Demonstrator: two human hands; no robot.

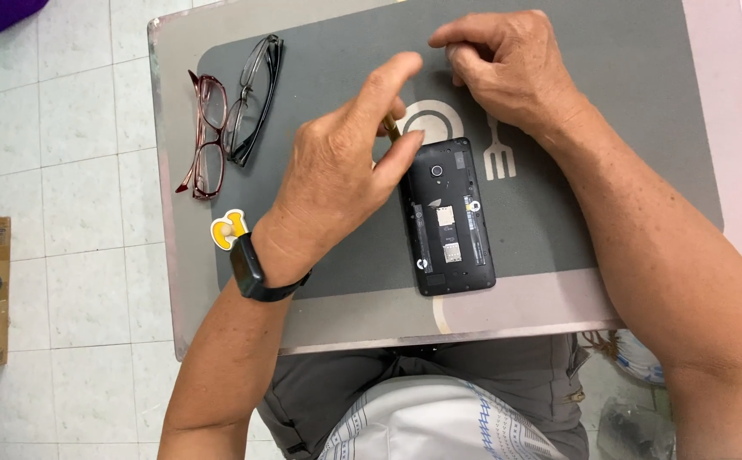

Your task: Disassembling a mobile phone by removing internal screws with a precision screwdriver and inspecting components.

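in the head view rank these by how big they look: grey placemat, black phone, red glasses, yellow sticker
1. grey placemat, by far the largest
2. black phone, back cover off
3. red glasses, similar in length to the phone but only a thin frame, so this ranking is unsure
4. yellow sticker, smallest

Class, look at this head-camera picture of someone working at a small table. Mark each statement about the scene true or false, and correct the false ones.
1. The phone lies with its back cover off, insides showing. True.
2. Three pairs of glasses lie on the table. False: there are two, a dark-framed pair and a red-framed pair.
3. The left hand has a dark band on its wrist. True.
4. The right hand presses on the phone. False: it rests on the grey mat above the phone.
5. The left hand holds a thin brownish tool near the phone's top. True.
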